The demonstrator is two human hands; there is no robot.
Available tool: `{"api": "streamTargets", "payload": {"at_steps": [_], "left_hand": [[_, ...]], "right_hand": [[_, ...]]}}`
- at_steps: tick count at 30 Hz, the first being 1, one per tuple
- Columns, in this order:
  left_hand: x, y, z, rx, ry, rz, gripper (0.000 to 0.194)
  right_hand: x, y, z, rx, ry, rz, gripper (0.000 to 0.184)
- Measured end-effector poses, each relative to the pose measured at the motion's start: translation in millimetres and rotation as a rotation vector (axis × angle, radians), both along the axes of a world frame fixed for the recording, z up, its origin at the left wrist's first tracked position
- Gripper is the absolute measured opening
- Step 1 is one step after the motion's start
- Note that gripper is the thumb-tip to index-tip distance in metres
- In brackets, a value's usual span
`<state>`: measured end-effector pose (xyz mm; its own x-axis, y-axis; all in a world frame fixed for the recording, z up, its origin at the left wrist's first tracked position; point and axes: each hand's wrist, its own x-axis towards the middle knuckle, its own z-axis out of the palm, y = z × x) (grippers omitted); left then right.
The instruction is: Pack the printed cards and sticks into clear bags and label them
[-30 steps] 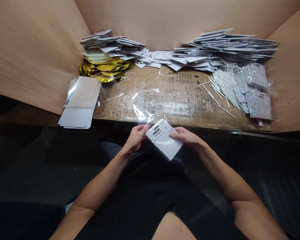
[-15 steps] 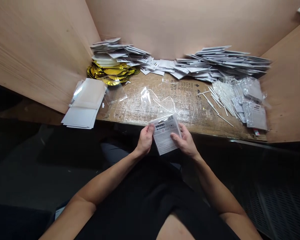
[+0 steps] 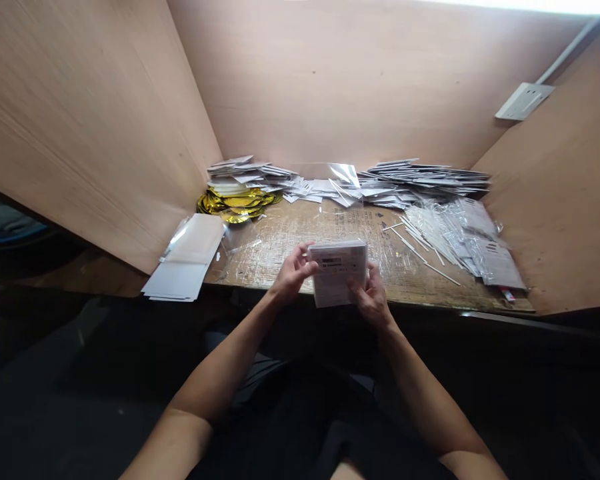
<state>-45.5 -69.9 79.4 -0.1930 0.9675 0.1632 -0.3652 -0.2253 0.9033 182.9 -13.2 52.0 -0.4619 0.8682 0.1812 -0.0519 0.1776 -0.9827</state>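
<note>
Between my hands is a flat printed packet [image 3: 337,277] in clear plastic, its text side facing me and several layered edges along its top. My right hand [image 3: 373,293] grips its lower right side, thumb across the front. At the upper left corner, my left hand [image 3: 295,272] pinches the packet with thumb in front and fingers behind. A clear plastic flap [image 3: 347,177] with a bright glare stands up above the packet. The packet is held over the front edge of the worktop [image 3: 260,263].
Piles of flat white packets [image 3: 423,180] line the back wall. Gold foil pieces [image 3: 237,203] and white cards [image 3: 175,283] are at left. White sticks [image 3: 425,230] and plastic-wrapped packs [image 3: 495,260] lie at right. A socket [image 3: 525,101] is on the right wall.
The view has tilted up, showing more back wall and the socket. The packet has turned more upright, and the clear flap now stands above it. Both hands stay on the packet.
</note>
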Motion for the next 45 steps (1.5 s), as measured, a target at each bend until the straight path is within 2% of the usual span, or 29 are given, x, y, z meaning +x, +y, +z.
{"api": "streamTargets", "payload": {"at_steps": [2, 5, 8, 10, 14, 17, 20, 22, 24, 27, 29, 30, 32, 33, 35, 37, 39, 42, 44, 45], "left_hand": [[-17.0, 22.4, 9.4, 0.060, 0.050, -0.007, 0.081], [-30.3, 56.4, 12.9, 0.103, 0.195, -0.027, 0.074], [-32.6, 75.9, -0.3, 0.110, 0.297, -0.066, 0.068], [-33.9, 78.7, -13.8, 0.111, 0.355, -0.074, 0.066], [-40.8, 69.9, -36.1, 0.111, 0.502, -0.156, 0.058], [-45.7, 62.3, -42.1, 0.083, 0.567, -0.212, 0.054], [-47.1, 59.2, -39.3, 0.102, 0.542, -0.056, 0.065], [-46.7, 58.6, -34.1, 0.091, 0.566, 0.017, 0.060], [-45.5, 57.5, -28.2, 0.056, 0.588, -0.006, 0.050], [-42.2, 54.5, -22.7, 0.051, 0.540, -0.011, 0.061], [-39.7, 52.3, -25.1, 0.063, 0.572, 0.029, 0.062], [-38.5, 51.5, -28.7, 0.056, 0.615, 0.043, 0.053], [-36.5, 50.5, -39.1, 0.006, 0.695, 0.054, 0.031], [-35.6, 50.4, -44.9, -0.028, 0.707, 0.052, 0.026], [-32.9, 51.3, -54.1, -0.087, 0.678, 0.022, 0.029], [-28.4, 53.9, -57.6, -0.109, 0.596, -0.021, 0.037], [-21.5, 57.8, -55.0, -0.126, 0.467, -0.025, 0.042], [-11.1, 64.2, -45.9, -0.230, 0.280, -0.051, 0.057], [-7.8, 69.1, -39.7, -0.318, 0.341, -0.083, 0.066], [-7.4, 72.5, -36.9, -0.327, 0.446, -0.049, 0.070]], "right_hand": [[-4.9, 25.9, -1.3, 0.006, 0.031, 0.043, 0.059], [-11.8, 69.6, 0.2, 0.036, 0.011, 0.135, 0.065], [-11.7, 104.0, 6.8, 0.079, -0.083, 0.202, 0.078], [-9.8, 115.1, 10.7, 0.137, -0.098, 0.180, 0.077], [-8.6, 113.3, 7.6, 0.231, -0.190, 0.142, 0.043], [-6.4, 106.8, 1.4, 0.236, -0.331, 0.163, 0.036], [-1.8, 107.0, 3.1, 0.260, -0.331, 0.177, 0.038], [1.2, 109.9, 9.2, 0.318, -0.318, 0.142, 0.032], [3.7, 112.8, 17.2, 0.361, -0.355, 0.137, 0.026], [7.3, 116.3, 26.0, 0.361, -0.370, 0.160, 0.038], [8.6, 118.8, 24.4, 0.358, -0.346, 0.175, 0.040], [8.5, 120.0, 20.5, 0.356, -0.347, 0.188, 0.034], [7.0, 121.8, 7.8, 0.336, -0.367, 0.228, 0.022], [5.7, 122.0, 0.4, 0.325, -0.375, 0.243, 0.021], [2.2, 120.4, -11.7, 0.314, -0.375, 0.250, 0.021], [-1.0, 115.8, -15.9, 0.297, -0.369, 0.233, 0.022], [-2.2, 108.6, -11.9, 0.191, -0.326, 0.192, 0.027], [3.5, 97.2, 0.5, -0.120, -0.201, 0.164, 0.046], [11.5, 91.9, 5.9, -0.277, -0.155, 0.195, 0.057], [15.7, 90.1, 6.8, -0.321, -0.165, 0.204, 0.063]]}}
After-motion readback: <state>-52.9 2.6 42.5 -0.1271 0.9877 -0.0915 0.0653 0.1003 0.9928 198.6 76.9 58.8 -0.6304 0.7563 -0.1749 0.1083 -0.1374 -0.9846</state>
